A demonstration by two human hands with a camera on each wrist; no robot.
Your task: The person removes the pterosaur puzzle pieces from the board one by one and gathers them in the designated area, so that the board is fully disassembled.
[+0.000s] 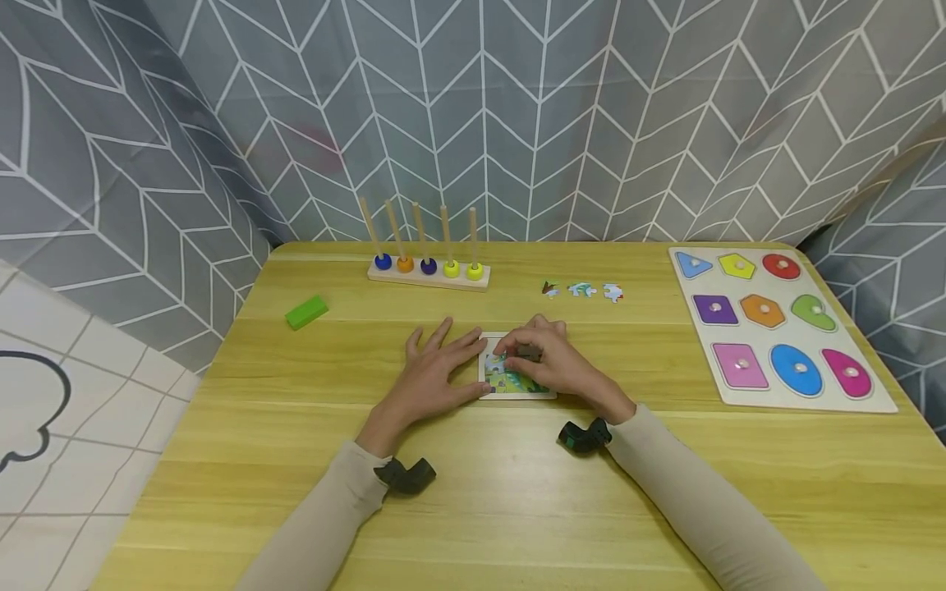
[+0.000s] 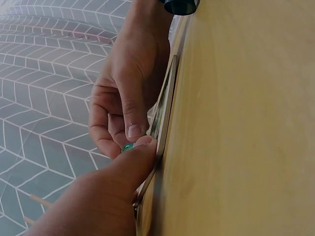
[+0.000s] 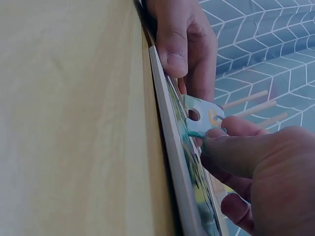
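Note:
A small jigsaw puzzle tray (image 1: 520,396) with a pale rim and a green and blue picture lies between the two hands. My left hand (image 1: 431,379) is spread flat beside it, its thumb resting on the tray's near left edge. From the right, my right hand (image 1: 550,359) reaches over the tray and pinches a puzzle piece (image 3: 204,115) between thumb and fingers. In the right wrist view the piece is held tilted above the picture, with a round notch in its side. The right hand covers part of the picture in the head view.
Three loose puzzle pieces (image 1: 581,290) lie behind the tray. A peg stand (image 1: 429,277) with coloured beads is at the back, a green block (image 1: 306,313) to the left. On the right lies a shape board (image 1: 783,328) with knobbed pieces. A patterned curtain (image 1: 510,123) hangs behind the table.

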